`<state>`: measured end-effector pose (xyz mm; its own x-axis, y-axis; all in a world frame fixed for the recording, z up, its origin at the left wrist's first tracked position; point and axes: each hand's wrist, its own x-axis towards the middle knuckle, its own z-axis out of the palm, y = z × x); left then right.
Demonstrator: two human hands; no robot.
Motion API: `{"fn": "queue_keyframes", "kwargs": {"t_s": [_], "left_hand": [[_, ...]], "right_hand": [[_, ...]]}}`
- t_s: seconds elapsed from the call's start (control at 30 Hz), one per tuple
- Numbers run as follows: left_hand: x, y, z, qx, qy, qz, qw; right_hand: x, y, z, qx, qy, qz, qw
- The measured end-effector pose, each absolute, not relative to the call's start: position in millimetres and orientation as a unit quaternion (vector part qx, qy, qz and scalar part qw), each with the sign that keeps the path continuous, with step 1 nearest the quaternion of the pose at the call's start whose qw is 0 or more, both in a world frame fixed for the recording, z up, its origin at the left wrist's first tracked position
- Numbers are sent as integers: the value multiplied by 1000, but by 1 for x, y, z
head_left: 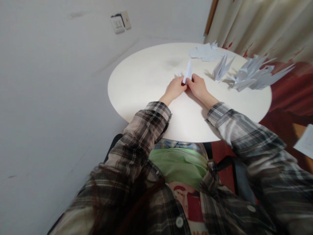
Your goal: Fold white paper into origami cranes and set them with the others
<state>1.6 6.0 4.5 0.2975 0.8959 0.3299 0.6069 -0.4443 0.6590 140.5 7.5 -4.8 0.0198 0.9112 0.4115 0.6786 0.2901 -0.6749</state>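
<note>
Both my hands meet over the middle of a round white table [141, 81]. Between them stands a narrow piece of folded white paper [188, 70], its pointed end facing away from me. My left hand [175, 87] grips its lower left edge with thumb and fingers. From the other side my right hand [197, 85] pinches its lower right part, the thumb lying on the paper. The fingers underneath are hidden. To the right of my right hand, a folded paper figure [222, 68] with pointed tips stands on the table.
A cluster of pointed folded paper figures [256, 74] fills the table's right side. Flat white paper [204, 52] lies at the back. A wall with a socket [117, 24] borders the left, and a curtain [264, 26] hangs behind. At far right lies a paper sheet [305, 142].
</note>
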Motion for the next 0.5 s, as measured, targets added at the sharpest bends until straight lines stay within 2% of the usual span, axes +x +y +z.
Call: {"fn": "queue_keyframes", "kwargs": {"t_s": [0.5], "left_hand": [[2, 8, 4, 777, 487, 336, 213]], "right_hand": [[141, 12, -7, -579, -697, 123, 404]]}}
